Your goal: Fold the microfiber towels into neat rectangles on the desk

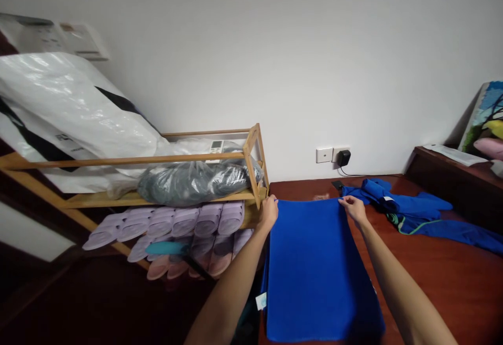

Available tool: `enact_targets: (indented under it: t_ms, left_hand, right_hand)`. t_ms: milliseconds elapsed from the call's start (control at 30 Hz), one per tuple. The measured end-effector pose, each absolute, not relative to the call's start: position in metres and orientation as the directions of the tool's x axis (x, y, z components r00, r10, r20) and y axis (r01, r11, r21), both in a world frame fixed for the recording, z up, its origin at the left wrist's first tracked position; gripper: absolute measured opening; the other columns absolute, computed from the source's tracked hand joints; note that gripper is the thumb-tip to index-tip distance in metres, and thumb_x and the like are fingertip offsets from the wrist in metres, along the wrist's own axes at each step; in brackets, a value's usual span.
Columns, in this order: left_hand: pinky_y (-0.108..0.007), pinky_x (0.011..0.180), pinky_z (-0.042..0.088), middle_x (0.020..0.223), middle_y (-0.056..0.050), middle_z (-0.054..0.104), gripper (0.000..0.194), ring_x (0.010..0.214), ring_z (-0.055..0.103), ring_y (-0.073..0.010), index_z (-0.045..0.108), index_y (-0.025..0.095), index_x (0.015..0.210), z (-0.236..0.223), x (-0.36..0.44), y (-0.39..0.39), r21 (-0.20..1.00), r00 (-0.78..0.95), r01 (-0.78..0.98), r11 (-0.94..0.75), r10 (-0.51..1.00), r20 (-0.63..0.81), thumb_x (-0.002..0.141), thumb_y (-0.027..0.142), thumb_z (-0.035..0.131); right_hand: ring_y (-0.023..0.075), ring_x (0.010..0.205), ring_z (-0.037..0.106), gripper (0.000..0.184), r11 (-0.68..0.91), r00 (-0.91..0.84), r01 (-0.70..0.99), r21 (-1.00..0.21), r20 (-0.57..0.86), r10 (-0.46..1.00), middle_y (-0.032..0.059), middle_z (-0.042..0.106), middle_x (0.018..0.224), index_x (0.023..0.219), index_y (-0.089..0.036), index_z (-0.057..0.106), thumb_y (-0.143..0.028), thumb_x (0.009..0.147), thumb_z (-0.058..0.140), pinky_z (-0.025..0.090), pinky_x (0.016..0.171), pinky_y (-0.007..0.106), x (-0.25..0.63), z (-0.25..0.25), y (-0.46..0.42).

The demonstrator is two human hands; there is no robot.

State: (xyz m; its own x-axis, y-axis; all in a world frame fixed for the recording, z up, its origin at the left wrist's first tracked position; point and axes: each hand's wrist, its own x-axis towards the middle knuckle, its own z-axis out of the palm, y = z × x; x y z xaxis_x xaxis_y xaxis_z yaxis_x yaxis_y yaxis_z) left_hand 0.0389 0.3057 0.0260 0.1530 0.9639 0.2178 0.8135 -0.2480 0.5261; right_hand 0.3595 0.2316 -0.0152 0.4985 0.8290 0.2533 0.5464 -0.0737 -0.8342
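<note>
A blue cloth [314,271] lies spread lengthwise on the reddish-brown wooden surface [436,282], its near end toward me. My left hand [269,211] pinches its far left corner, and my right hand [353,209] pinches the far right corner. Between the two hands the far edge is held nearly straight. A small white label [261,301] sticks out at the cloth's left side. Just beyond my right hand lies a crumpled pile of blue fabric [404,203] with green edging.
On the left stands a wooden rack [251,162] with plastic-wrapped bundles [196,180] on top and several lilac slippers [173,222] below. A black plug [343,157] sits in the wall socket. A dark raised ledge [451,175] holds papers and a picture at right.
</note>
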Motion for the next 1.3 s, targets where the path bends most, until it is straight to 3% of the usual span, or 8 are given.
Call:
enact_targets:
  t_ms: [67,167,300,433,600,800,1067,1300]
  left_hand:
    - [-0.033,0.079,0.045,0.094,-0.012,0.067,0.023,0.089,0.063,-0.0205,0.063,0.014,0.097,0.016,0.041,0.307,0.469,0.176,0.844,-0.261,0.960,0.219,0.090,0.015,0.041]
    - [-0.037,0.094,0.039,0.128,-0.016,0.054,0.038,0.117,0.051,-0.0230,0.053,0.015,0.123,0.002,0.054,0.301,0.380,0.275,0.854,-0.356,0.928,0.251,0.091,0.013,0.032]
    - [-0.040,0.111,0.020,0.151,-0.003,0.027,0.049,0.139,0.019,-0.0201,0.032,0.024,0.142,-0.020,0.084,0.278,0.272,0.498,0.785,-0.557,0.828,0.257,0.093,0.023,0.032]
    - [-0.047,0.112,0.016,0.152,-0.005,0.024,0.051,0.140,0.017,-0.0230,0.031,0.022,0.143,-0.044,0.092,0.268,0.229,0.507,0.811,-0.539,0.842,0.186,0.093,0.034,0.031]
    - [-0.050,0.111,0.015,0.153,-0.003,0.019,0.054,0.140,0.013,-0.0232,0.027,0.028,0.144,-0.058,0.061,0.284,0.208,0.406,0.881,-0.425,0.905,0.129,0.094,0.049,0.023]
    - [-0.048,0.110,0.021,0.154,-0.003,0.015,0.055,0.141,0.011,-0.0220,0.023,0.029,0.145,-0.058,0.046,0.275,0.210,0.362,0.902,-0.377,0.926,0.108,0.095,0.051,0.021]
    - [-0.051,0.110,0.020,0.152,-0.005,0.021,0.053,0.140,0.017,-0.0232,0.026,0.026,0.144,-0.038,0.030,0.216,0.174,0.394,0.891,-0.418,0.905,0.160,0.095,0.045,0.025]
    - [-0.050,0.111,0.021,0.154,0.001,0.011,0.057,0.140,0.015,-0.0225,0.005,0.034,0.146,-0.039,-0.010,0.131,0.162,0.551,0.796,-0.583,0.809,0.204,0.096,0.051,0.023]
  right_hand:
    - [0.0242,0.074,0.060,0.057,-0.135,0.499,0.619,-0.774,0.255,0.828,0.0108,0.067,0.077,0.082,-0.015,0.064,-0.067,0.074,0.042,0.046,0.066,0.037,0.356,-0.022,0.234]
    - [0.0328,0.110,0.052,0.059,-0.155,0.443,0.744,-0.650,0.307,0.842,0.0208,0.058,0.118,0.116,-0.012,0.057,-0.056,0.084,0.034,0.040,0.087,0.049,0.334,-0.026,0.234]
    - [0.0224,0.135,0.027,0.055,0.045,0.117,0.890,-0.454,0.323,0.939,0.0051,0.034,0.148,0.139,-0.027,0.037,-0.051,0.090,0.031,0.026,0.106,0.042,0.276,-0.033,0.237]
    - [0.0182,0.137,0.023,0.057,0.114,-0.042,0.931,-0.346,0.208,0.977,0.0010,0.031,0.149,0.139,-0.032,0.035,-0.058,0.090,0.026,0.021,0.109,0.039,0.253,-0.054,0.240]
    - [0.0215,0.140,0.016,0.065,-0.068,0.112,0.949,-0.308,0.127,0.986,0.0078,0.025,0.151,0.143,-0.024,0.029,-0.061,0.090,0.018,0.012,0.111,0.048,0.298,-0.072,0.235]
    - [0.0195,0.141,0.011,0.067,-0.166,0.200,0.941,-0.295,0.090,0.976,0.0061,0.020,0.153,0.145,-0.025,0.023,-0.062,0.089,0.017,0.016,0.110,0.048,0.316,-0.074,0.215]
    - [0.0199,0.140,0.013,0.064,-0.186,0.230,0.931,-0.313,0.110,0.967,0.0066,0.022,0.152,0.144,-0.024,0.025,-0.058,0.090,0.019,0.021,0.110,0.049,0.295,-0.064,0.160]
    - [0.0200,0.140,0.016,0.061,-0.149,0.212,0.906,-0.396,0.120,0.970,-0.0004,0.016,0.153,0.144,-0.035,0.017,-0.060,0.089,0.023,0.023,0.110,0.050,0.283,-0.075,0.049]
